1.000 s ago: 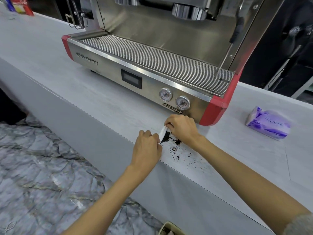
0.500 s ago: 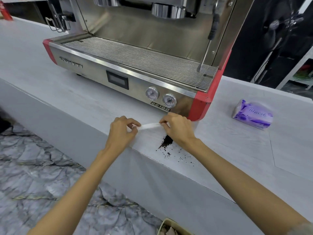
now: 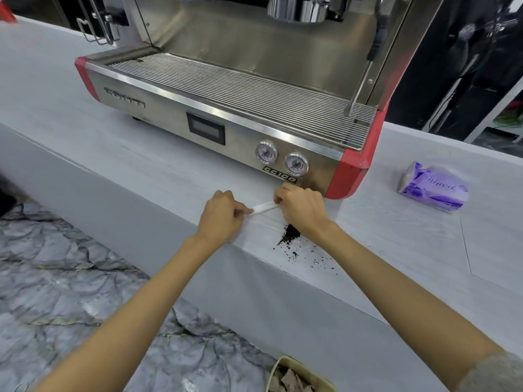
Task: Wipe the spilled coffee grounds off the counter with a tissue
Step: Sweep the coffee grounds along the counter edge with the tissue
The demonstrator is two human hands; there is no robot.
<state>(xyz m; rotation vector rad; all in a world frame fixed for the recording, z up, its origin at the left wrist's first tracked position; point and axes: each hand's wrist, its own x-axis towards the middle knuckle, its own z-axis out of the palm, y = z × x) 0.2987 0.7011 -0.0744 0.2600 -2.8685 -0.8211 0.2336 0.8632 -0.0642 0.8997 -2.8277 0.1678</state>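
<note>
Head view: my left hand [image 3: 219,219] and right hand [image 3: 301,207] each pinch one end of the rolled tissue [image 3: 264,207] in curled fingers [image 3: 244,212], just beyond the coffee grounds [image 3: 290,236] near the counter [image 3: 396,250] edge. Risk: a careless sweep sends grounds over that edge to the floor [image 3: 70,278]. The espresso machine [image 3: 226,131] crowds the far side; the tissue pack [image 3: 433,188] lies well apart.

Two arms in view, no gloves. Left hand [image 3: 219,219] and right hand [image 3: 301,207] bare. Left forearm [image 3: 135,306] uncovered all the way to the near frame edge. Right forearm [image 3: 396,284] uncovered up to a grey sleeve [image 3: 492,372] in the near right corner. Sleeve fabric mottled light and dark grey, possibly a knit; blurred there. Sleeve edge soft and uneven.
</note>
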